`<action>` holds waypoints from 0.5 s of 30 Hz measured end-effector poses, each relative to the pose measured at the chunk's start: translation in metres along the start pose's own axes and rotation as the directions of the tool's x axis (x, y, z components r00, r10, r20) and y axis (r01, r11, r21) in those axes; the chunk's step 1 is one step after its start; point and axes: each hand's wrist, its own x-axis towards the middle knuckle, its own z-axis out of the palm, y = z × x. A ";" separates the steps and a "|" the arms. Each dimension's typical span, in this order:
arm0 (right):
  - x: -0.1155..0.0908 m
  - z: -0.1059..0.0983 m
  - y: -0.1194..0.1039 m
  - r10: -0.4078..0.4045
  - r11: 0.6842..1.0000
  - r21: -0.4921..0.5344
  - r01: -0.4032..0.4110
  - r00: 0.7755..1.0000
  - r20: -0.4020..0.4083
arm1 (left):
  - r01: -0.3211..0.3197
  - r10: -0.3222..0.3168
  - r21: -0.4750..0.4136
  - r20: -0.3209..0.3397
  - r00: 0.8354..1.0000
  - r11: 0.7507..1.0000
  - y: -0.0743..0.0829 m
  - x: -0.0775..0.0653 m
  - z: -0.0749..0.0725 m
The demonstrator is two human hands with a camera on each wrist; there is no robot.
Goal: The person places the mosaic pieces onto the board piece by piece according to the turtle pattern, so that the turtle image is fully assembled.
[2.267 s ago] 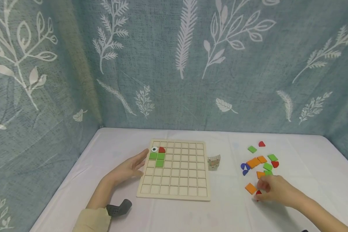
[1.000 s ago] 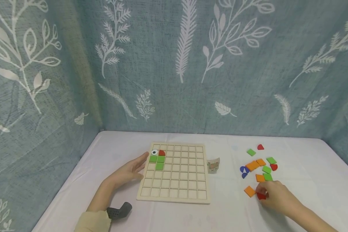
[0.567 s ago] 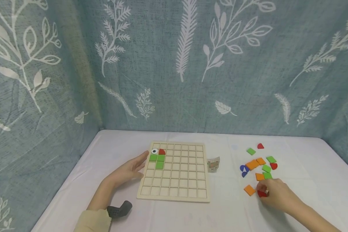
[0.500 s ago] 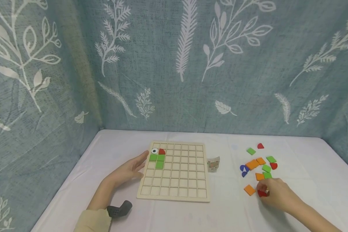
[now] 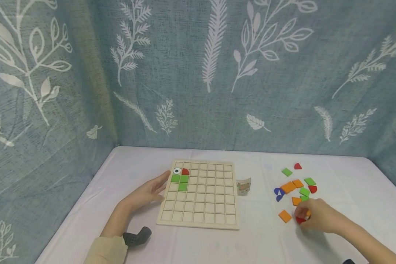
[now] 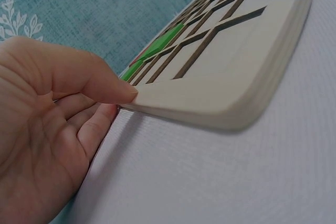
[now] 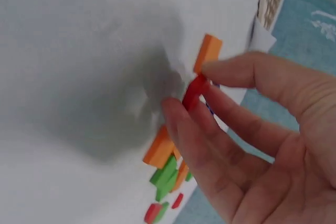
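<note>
My left hand (image 5: 147, 192) lies along the left edge of a pale wooden grid board (image 5: 198, 225), fingers fairly straight. In the left wrist view the thumb tip rests on the board's rim (image 6: 210, 100), with the other fingers beside its edge. A white eye tile (image 5: 176, 171), a red rounded tile (image 5: 185, 171) and several green tiles (image 5: 183, 187) sit in the board's upper-left cells. To the right, my right hand (image 5: 321, 216) pinches another red rounded tile (image 7: 194, 92) between thumb and fingertips, close over the table. The fingers partly hide this tile.
Loose orange (image 5: 285, 216), green (image 5: 286, 172), blue (image 5: 279, 198) and red tiles (image 5: 297, 166) lie around the right hand. A small curled printed card (image 5: 244, 186) stands by the board's right edge. A patterned curtain (image 5: 184, 110) hangs behind the white table (image 5: 250, 242).
My right hand has drawn back slightly from the loose tiles, and the red tile has turned in its fingers. The left hand has stayed at the board's edge. The head view has shifted slightly.
</note>
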 end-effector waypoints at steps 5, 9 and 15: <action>0.000 -0.012 0.002 -0.038 0.999 0.021 0.036 0.996 0.083 | -0.006 0.006 -0.012 0.007 1.000 1.000 -0.003 0.002 -0.001; 0.000 -0.020 0.001 -0.033 0.999 0.024 0.031 0.993 0.117 | -0.003 0.003 -0.016 0.008 1.000 1.000 -0.003 0.002 0.000; -0.001 -0.024 -0.006 -0.010 1.000 0.027 0.007 0.991 0.135 | 0.005 -0.005 -0.016 -0.001 1.000 1.000 0.000 0.001 0.000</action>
